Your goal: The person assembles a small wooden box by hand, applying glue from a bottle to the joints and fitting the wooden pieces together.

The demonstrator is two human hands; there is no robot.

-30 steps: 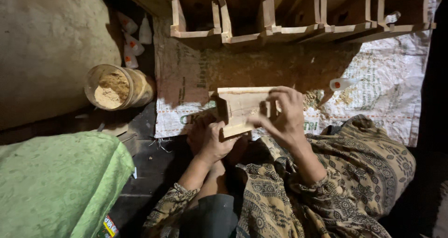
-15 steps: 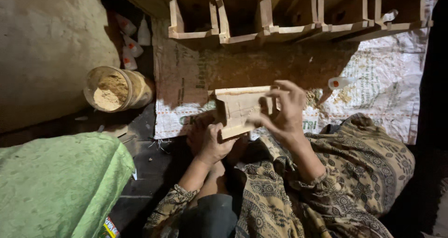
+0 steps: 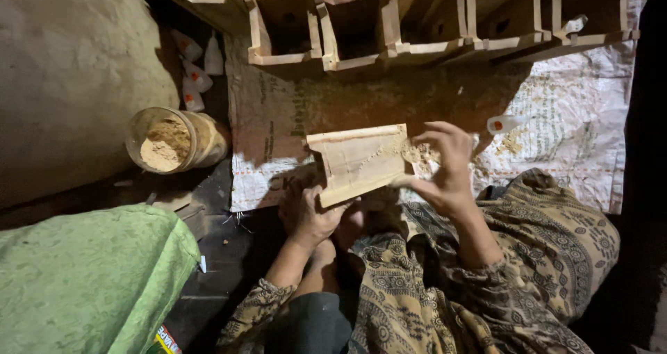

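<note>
A pale wooden box piece (image 3: 360, 161), flat with a raised lip along its left end, is held tilted above the near edge of a printed sack sheet (image 3: 563, 125) spread on the floor. It is gripped from below at its near left corner by the left hand (image 3: 309, 211), whose fingers are closed on the wood. The right hand (image 3: 445, 163) is pressed against the piece's right end, fingers bent over the edge, and a clump of sawdust (image 3: 417, 154) is seen between those fingers and the wood. Both hands are thus clamped on the same piece, one at each end.

A small white glue bottle with a red cap (image 3: 506, 123) is laid on the sheet just beyond the right hand. Along the far edge of the sheet a row of open wooden boxes (image 3: 389, 20) is lined up, their mouths turned towards the camera. Off the sheet's left edge a clear plastic jar of sawdust (image 3: 174, 140) is tipped on its side, and a few more small bottles (image 3: 194, 69) are scattered beyond it, beside a large pale sack (image 3: 69, 76). A green cloth bundle (image 3: 83, 277) is seen at the near left, and patterned fabric (image 3: 486, 284) is draped over the person's lap.
</note>
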